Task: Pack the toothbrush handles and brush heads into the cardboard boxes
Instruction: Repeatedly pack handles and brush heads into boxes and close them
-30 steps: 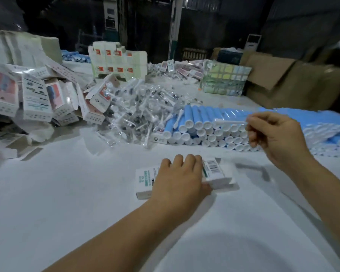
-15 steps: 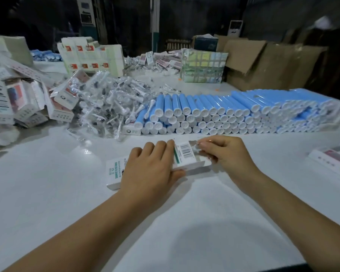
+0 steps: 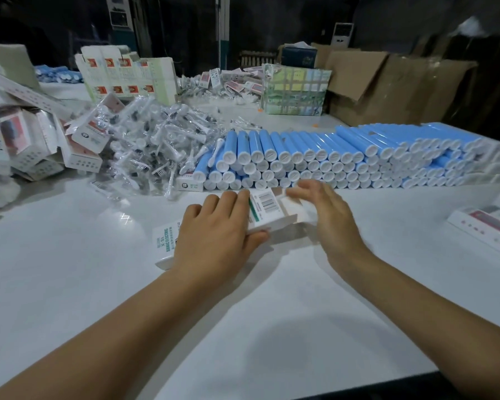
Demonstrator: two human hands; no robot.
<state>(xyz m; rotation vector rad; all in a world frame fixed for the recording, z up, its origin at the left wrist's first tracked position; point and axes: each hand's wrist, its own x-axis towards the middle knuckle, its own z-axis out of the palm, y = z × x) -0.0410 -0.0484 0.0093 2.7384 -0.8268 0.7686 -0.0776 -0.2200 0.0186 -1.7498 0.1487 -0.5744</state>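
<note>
A small white box (image 3: pixel 264 210) is lying flat on the white bench (image 3: pixel 70 284), near the front of the piles. The left hand (image 3: pixel 217 238) is holding the box down, with its fingers lying over the top and its thumb curled along the near side. The right hand (image 3: pixel 326 217) is sitting at the box's open end with its fingers held out fairly straight; it is blurry, so it is hard to tell if it is touching the flap. Just behind the box, blue toothbrush handles (image 3: pixel 315 154) are lying stacked in a long row. To their left, brush heads (image 3: pixel 156 140) in clear bags are sitting in a heap. More boxes (image 3: pixel 26 140) are lying piled at the far left.
</note>
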